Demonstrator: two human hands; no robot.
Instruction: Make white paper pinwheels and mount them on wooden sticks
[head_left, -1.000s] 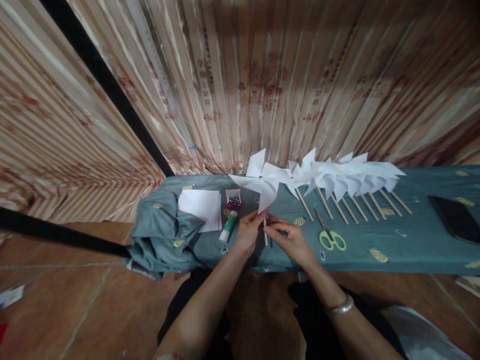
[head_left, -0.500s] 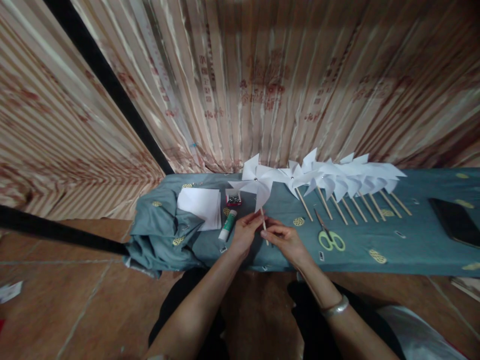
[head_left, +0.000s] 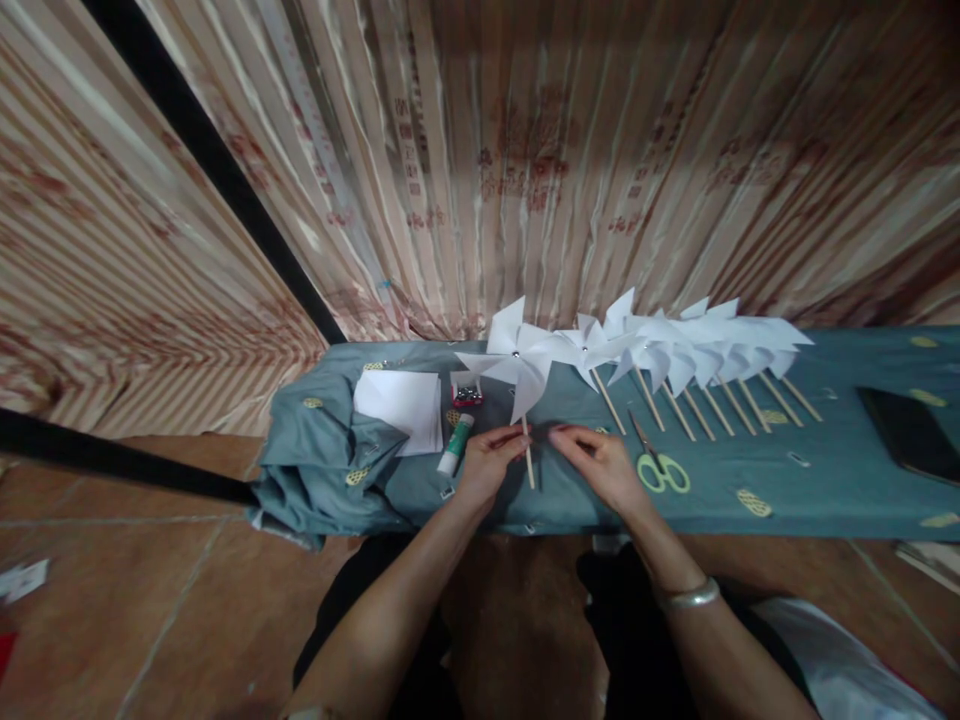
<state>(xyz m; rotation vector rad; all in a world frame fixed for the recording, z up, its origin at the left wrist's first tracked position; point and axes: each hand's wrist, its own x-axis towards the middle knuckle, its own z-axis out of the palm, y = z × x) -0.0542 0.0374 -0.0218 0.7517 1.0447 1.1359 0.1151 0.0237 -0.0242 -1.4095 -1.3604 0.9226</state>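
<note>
A white paper pinwheel (head_left: 529,372) with a metal pin at its centre lies at the near end of a row. My left hand (head_left: 491,458) is closed on its wooden stick (head_left: 529,466), pinching it below the blades. My right hand (head_left: 596,460) hovers just right of the stick, apart from it, with its fingers drawn together and nothing visible in them. Right of that hand lie scissors (head_left: 663,472) with green handles. Left of my left hand are a green and white glue stick (head_left: 455,445) and a small red box (head_left: 466,390) of metal pins.
Several finished pinwheels (head_left: 697,352) overlap along the back of the cloth-covered table (head_left: 817,500), sticks toward me. A stack of white paper (head_left: 401,405) lies at the left, partly under a cloth fold. A dark phone (head_left: 911,430) is far right. A patterned curtain (head_left: 525,180) hangs behind.
My right hand has let go of the stick and moved a little to the right. My left hand still holds the pinwheel, whose blades have turned slightly.
</note>
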